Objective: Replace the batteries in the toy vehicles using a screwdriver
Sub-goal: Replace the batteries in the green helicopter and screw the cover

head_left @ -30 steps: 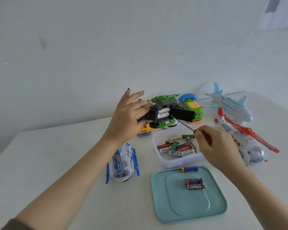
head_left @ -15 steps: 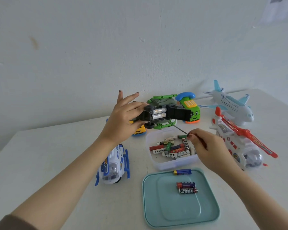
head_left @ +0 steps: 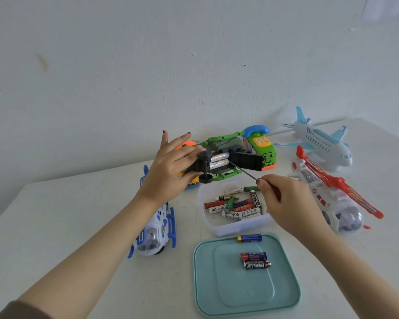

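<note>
My left hand (head_left: 171, 169) grips a dark toy vehicle (head_left: 228, 161) turned underside toward me, above the table. Its battery bay is uncovered and shows two white batteries (head_left: 219, 160). My right hand (head_left: 283, 199) pinches a thin screwdriver (head_left: 243, 171), whose tip touches the vehicle beside the bay. Under both hands a clear plastic box (head_left: 217, 226) holds several loose batteries. A teal lid (head_left: 247, 293) in front of it carries three batteries (head_left: 255, 260).
A white and blue toy helicopter (head_left: 156, 231) lies under my left forearm. A white and red helicopter (head_left: 327, 194), a white and blue airplane (head_left: 318, 141), a green toy phone car (head_left: 260, 146) and a green vehicle (head_left: 221, 141) stand near the wall.
The camera view has drifted, so everything sits slightly lower and further left. Both hands keep the same grip on the vehicle and the screwdriver.
</note>
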The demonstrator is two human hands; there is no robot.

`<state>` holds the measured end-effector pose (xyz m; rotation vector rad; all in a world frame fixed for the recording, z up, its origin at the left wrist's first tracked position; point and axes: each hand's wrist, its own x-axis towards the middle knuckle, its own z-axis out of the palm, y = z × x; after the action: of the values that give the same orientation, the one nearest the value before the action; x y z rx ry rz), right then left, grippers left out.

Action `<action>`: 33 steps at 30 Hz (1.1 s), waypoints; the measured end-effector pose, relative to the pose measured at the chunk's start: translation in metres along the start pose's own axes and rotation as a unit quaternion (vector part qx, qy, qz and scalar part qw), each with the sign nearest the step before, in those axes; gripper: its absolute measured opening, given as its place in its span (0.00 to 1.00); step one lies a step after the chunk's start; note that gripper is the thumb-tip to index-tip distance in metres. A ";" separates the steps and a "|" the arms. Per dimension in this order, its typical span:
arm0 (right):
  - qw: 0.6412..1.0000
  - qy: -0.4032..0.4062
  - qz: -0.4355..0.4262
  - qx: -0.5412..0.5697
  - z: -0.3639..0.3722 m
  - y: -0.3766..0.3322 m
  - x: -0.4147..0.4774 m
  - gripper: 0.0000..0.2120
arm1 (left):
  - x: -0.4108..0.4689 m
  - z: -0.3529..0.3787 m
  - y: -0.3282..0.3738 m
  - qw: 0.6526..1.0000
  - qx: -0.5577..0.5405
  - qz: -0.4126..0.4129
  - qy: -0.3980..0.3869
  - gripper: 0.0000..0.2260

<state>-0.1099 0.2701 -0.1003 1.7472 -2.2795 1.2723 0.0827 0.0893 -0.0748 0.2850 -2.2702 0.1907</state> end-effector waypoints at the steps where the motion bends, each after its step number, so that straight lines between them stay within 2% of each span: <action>1: 1.000 -0.001 -0.003 0.013 0.000 0.003 0.000 0.12 | 0.000 0.000 0.001 1.000 -0.002 -0.002 -0.002 0.14; 6: 0.997 -0.012 -0.002 0.074 -0.001 0.009 -0.003 0.10 | -0.002 -0.002 0.001 1.000 -0.007 -0.016 -0.008 0.15; 12: 0.996 -0.016 0.009 0.091 -0.006 0.016 -0.007 0.10 | -0.003 -0.002 0.003 1.000 -0.013 -0.019 -0.014 0.18; 17: 0.995 -0.008 0.019 0.098 -0.011 0.020 -0.014 0.09 | -0.002 -0.001 0.007 1.000 -0.009 -0.010 -0.010 0.16; 21: 0.997 -0.020 0.016 0.079 -0.015 0.023 -0.018 0.09 | -0.001 0.000 0.009 1.000 0.006 0.002 -0.019 0.14; 28: 0.999 -0.045 0.028 0.012 -0.019 0.023 -0.023 0.09 | 0.003 0.006 0.007 0.994 0.069 0.078 -0.022 0.11; 33: 0.999 -0.017 0.028 0.002 -0.022 0.018 -0.023 0.10 | 0.001 0.009 0.009 0.991 0.097 0.091 -0.025 0.11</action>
<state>-0.1251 0.3024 -0.1064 1.7331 -2.3612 1.2662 0.0730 0.0960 -0.0809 0.1842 -2.3304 0.5054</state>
